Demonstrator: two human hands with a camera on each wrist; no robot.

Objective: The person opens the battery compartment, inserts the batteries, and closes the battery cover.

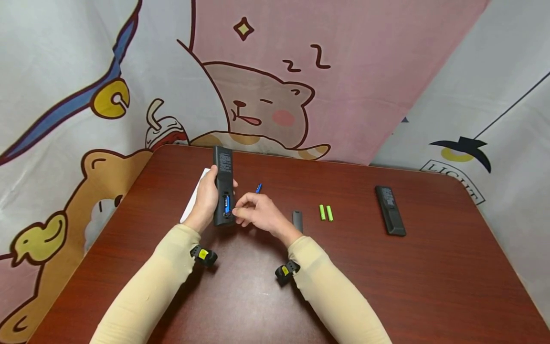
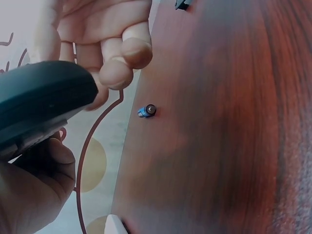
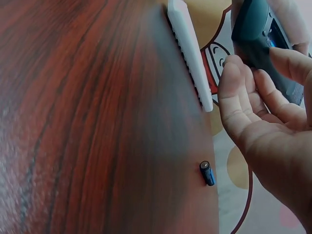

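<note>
My left hand (image 1: 205, 196) grips a black remote control (image 1: 224, 179) along its sides, its back turned up and the battery bay uncovered. A blue battery (image 1: 227, 204) lies in the bay. My right hand (image 1: 264, 212) is at the remote's lower edge; its thumb (image 3: 287, 61) touches the remote beside the bay, and the other fingers are loosely bent with nothing visible between them. Another blue battery (image 1: 259, 188) lies on the table beyond my right hand. Close to my right wrist is a dark grey battery cover (image 1: 297, 220), partly hidden.
Two green batteries (image 1: 326, 213) lie side by side on the brown table (image 1: 343, 282). Farther right is a second black remote control (image 1: 390, 210). A white remote-like object (image 3: 187, 51) lies left, partly behind my left hand. A cartoon-printed cloth (image 1: 361, 71) hangs behind the table.
</note>
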